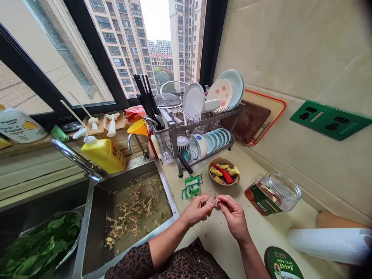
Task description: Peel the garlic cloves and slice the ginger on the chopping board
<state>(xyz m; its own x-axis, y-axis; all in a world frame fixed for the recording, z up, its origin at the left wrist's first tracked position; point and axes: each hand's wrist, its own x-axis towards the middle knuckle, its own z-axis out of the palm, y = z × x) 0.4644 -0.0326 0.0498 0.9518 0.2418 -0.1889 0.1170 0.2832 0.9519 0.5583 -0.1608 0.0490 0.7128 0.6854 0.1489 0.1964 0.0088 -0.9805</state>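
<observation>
Over the counter, the fingers of my left hand are closed on a small, pale, crinkled, partly see-through thing. My right hand pinches the same thing from the other side, thumb and forefinger pressed together. Its exact kind is hard to make out, as fingertips cover part of it. Just beyond my left hand lies a green and white striped scrubbing cloth. A round brown basket beyond my right hand holds a red chili pepper and several pieces of ginger.
Left is a steel sink with murky water and floating peelings. Leafy greens fill the other basin. A dish rack stands behind. To the right are a clear plastic jar, a paper towel roll and a green lid.
</observation>
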